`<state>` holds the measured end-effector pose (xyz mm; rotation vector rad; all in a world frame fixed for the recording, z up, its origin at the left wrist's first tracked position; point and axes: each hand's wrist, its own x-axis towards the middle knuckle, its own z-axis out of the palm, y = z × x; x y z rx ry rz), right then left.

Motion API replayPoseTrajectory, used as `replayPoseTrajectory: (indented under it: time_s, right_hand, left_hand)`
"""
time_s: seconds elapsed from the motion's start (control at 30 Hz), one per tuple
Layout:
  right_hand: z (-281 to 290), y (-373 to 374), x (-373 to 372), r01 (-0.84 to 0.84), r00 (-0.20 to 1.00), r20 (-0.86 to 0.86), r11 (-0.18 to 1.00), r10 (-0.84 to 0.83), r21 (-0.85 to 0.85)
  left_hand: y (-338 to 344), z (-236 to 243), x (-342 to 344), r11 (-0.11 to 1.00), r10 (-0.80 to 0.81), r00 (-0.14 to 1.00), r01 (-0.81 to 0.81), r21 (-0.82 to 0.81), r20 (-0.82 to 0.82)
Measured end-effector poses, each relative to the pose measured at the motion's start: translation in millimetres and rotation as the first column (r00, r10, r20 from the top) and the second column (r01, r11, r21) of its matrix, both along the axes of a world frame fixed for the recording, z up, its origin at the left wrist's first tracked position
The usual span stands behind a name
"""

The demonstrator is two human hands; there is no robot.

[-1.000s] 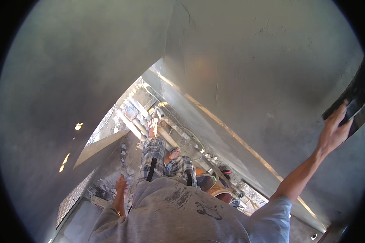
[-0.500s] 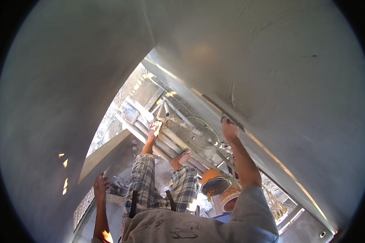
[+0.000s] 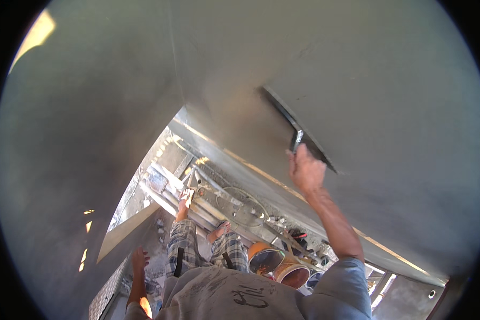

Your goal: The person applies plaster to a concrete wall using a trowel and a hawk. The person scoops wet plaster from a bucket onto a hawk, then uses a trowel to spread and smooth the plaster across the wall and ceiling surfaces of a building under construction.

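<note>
My right hand [image 3: 308,169] is closed round the handle of a long plastering trowel [image 3: 286,113]. The dark blade lies at a slant against the smooth grey plastered wall [image 3: 389,128] on the right, above the wall's pale lower edge strip. Down at the lower left hangs my left hand [image 3: 140,258], holding nothing, its fingers apart. It is nearest to the lower edge of the left grey wall [image 3: 74,160], and I see no contact between them.
My feet stand on several round poles [image 3: 202,212] laid side by side, with rubble-strewn ground below. Close to my right leg are an orange bucket [image 3: 257,249] and a second bucket [image 3: 289,266] with a reddish inside. The two walls meet in a corner ahead.
My right hand has carried the trowel up the right wall, away from its lower edge strip. The view has tilted upward, so feet and buckets appear lower. My left hand still hangs low.
</note>
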<state>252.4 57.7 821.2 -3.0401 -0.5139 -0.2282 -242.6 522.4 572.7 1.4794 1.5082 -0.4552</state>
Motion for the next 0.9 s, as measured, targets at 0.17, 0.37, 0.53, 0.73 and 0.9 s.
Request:
replayPoseTrajectory:
  time_s: [0.17,0.37,0.53,0.73,0.9]
  right_hand:
    - [206,-30,-25,-0.016,0.974,0.224,0.969,-0.041,0.246]
    - [351,-119,-60,-0.016,0.915,0.359,0.873,-0.184,0.487]
    - [283,-134,-84,0.018,0.834,0.524,0.959,-0.17,0.282]
    - [-16,-152,-95,-0.021,0.991,-0.136,0.987,-0.001,-0.161]
    - [3,-175,-65,-0.03,0.984,-0.178,0.974,-0.011,-0.226]
  left_hand:
    - [11,-15,61,0.994,-0.086,0.986,0.095,-0.057,0.146]
    - [0,11,110,0.983,-0.114,0.972,0.141,-0.121,0.205]
    - [6,4,93,0.978,-0.165,0.978,0.178,-0.104,0.127]
    - [13,15,53,0.982,-0.185,0.982,0.183,-0.048,-0.024]
    - [29,36,34,0.995,-0.102,0.995,0.103,0.012,-0.017]
